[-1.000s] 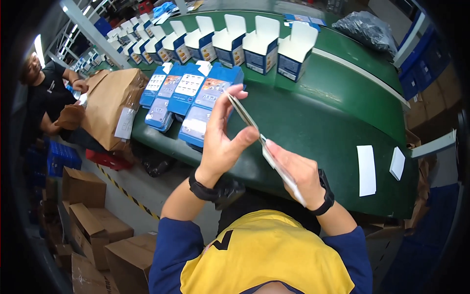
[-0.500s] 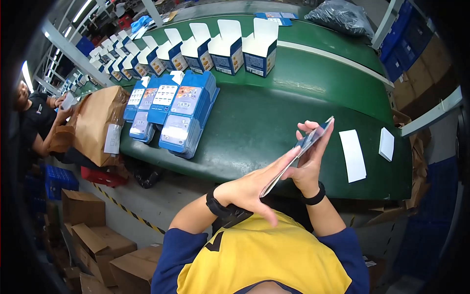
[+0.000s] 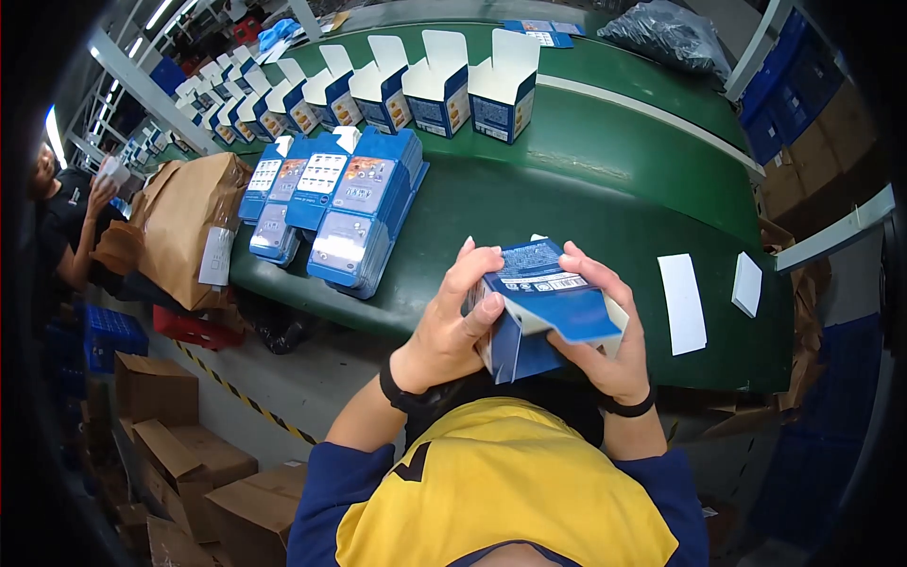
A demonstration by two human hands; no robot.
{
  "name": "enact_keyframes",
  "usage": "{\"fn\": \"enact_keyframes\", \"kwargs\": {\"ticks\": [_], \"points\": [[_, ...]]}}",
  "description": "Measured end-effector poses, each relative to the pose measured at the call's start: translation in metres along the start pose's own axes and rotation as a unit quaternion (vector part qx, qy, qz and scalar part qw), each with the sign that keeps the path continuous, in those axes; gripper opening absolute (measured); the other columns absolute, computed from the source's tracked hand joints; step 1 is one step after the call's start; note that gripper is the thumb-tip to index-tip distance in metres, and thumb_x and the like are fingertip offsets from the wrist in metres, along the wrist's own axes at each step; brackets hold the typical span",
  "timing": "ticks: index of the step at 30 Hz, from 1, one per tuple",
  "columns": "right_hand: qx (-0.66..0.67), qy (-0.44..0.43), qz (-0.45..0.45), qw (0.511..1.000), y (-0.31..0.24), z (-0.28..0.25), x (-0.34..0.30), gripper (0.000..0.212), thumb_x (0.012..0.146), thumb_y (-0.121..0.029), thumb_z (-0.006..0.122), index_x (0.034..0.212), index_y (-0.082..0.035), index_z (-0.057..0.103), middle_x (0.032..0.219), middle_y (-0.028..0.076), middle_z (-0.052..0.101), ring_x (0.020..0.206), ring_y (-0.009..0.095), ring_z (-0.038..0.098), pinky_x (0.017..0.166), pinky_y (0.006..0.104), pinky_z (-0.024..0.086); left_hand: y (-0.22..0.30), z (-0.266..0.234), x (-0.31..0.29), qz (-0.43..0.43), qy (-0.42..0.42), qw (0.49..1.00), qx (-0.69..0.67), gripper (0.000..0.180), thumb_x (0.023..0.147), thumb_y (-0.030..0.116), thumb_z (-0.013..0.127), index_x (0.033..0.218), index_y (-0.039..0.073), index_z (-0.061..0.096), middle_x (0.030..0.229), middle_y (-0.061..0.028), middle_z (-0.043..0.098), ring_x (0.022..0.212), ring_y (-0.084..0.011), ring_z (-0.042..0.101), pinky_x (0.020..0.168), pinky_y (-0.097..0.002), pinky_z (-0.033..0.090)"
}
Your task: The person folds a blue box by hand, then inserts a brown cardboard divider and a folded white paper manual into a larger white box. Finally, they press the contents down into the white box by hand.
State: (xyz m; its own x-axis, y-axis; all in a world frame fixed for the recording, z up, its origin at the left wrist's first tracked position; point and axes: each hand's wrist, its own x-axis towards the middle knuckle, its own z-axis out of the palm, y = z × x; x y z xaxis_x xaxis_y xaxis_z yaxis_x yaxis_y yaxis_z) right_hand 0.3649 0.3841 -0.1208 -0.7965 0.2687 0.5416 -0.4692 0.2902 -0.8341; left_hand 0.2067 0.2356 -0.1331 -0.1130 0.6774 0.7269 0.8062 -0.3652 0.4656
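Note:
Between my hands is a blue and white carton [image 3: 543,269], opened out into a box shape with loose flaps on the side toward me. My left hand [image 3: 453,321] grips its left side, thumb and fingers on the printed panel. My right hand [image 3: 609,326] wraps the right side, fingers over the upper edge and thumb under a blue flap. The box is held above the near edge of the green table [image 3: 453,217]. To the left lie stacks of flat blue cartons [image 3: 354,222], partly overlapping.
Open-topped blue and white boxes [image 3: 503,99] stand in a row along the far side. White paper sheets [image 3: 681,302] and a small white stack [image 3: 746,283] lie at right. A large brown paper sack [image 3: 184,227] and a co-worker [image 3: 71,231] are at left. Cardboard boxes [image 3: 250,506] sit on the floor.
The carton was flat and pressed between my two palms; now it is opened into a box, and my fingers are curled around its sides. The co-worker's hand has risen.

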Motion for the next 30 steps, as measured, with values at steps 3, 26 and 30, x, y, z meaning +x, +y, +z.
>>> {"fn": "enact_keyframes", "kwargs": {"ticks": [3,26,30], "points": [[0.051,0.114,0.060,0.990,0.002,0.014,-0.003,0.074,0.077,-0.005,0.069,0.139,-0.001,0.029,0.141,0.017,0.038,0.136,0.029,0.028,0.108,0.0370,0.025,0.008,0.011,-0.001,-0.038,-0.016,0.995,-0.085,0.078,0.065,0.002,0.075,0.127,0.036,0.042,0.127,-0.0197,0.038,0.114,-0.0415,0.044,0.101,-0.0626,0.028],[-0.139,0.079,-0.051,0.986,0.007,0.007,0.003,0.062,0.070,-0.031,0.077,0.124,-0.009,0.057,0.129,0.019,0.051,0.117,0.037,0.050,0.096,0.0434,0.042,0.018,0.003,0.013,-0.002,-0.034,0.997,-0.076,0.075,0.058,0.008,0.081,0.121,0.021,0.043,0.121,-0.0222,0.044,0.110,-0.0387,0.049,0.099,-0.0606,0.032],[-0.218,0.013,-0.030,0.975,0.003,0.004,0.006,0.060,0.067,-0.018,0.079,0.121,-0.004,0.057,0.109,0.015,0.064,0.097,0.028,0.063,0.084,0.0335,0.050,0.017,0.001,0.009,-0.003,-0.075,0.996,-0.057,0.077,0.058,0.009,0.081,0.124,0.024,0.043,0.121,-0.0209,0.044,0.110,-0.0382,0.049,0.100,-0.0640,0.029]]}}
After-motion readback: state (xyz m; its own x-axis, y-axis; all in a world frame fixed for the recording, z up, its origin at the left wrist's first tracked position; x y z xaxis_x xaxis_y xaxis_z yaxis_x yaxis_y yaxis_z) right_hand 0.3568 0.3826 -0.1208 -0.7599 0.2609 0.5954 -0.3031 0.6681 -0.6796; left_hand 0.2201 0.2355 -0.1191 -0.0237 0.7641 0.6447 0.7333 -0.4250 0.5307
